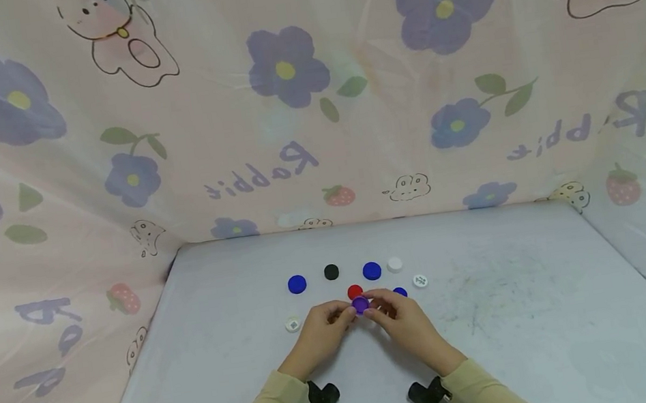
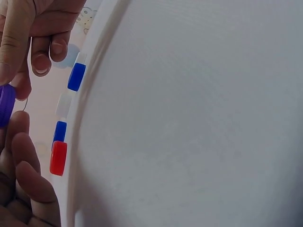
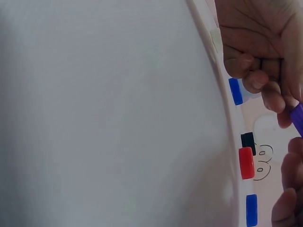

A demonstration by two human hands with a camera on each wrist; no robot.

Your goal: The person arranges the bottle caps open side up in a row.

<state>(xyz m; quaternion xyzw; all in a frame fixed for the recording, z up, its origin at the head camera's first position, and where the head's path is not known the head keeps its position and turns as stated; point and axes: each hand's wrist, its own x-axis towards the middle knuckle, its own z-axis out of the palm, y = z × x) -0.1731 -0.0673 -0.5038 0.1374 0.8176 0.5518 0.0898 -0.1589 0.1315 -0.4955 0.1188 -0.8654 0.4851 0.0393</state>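
A small purple bottle cap (image 1: 360,305) is held between the two hands, its hollow side facing the head camera. My left hand (image 1: 320,334) pinches it from the left with thumb and forefinger. From the other side, my right hand (image 1: 407,324) pinches it the same way. In the left wrist view the purple cap (image 2: 6,105) shows edge-on, cut off by the frame. Just beyond the fingertips lies a red cap (image 1: 355,290), and a blue cap (image 1: 400,292) is partly hidden behind the right hand.
Other caps lie around: blue (image 1: 297,284) and black (image 1: 331,272) behind to the left, a second blue one (image 1: 372,270), and white ones (image 1: 394,264) to the right. A patterned white cap (image 1: 293,324) sits left of the hands. A printed curtain (image 1: 373,118) surrounds the white table (image 1: 542,350).
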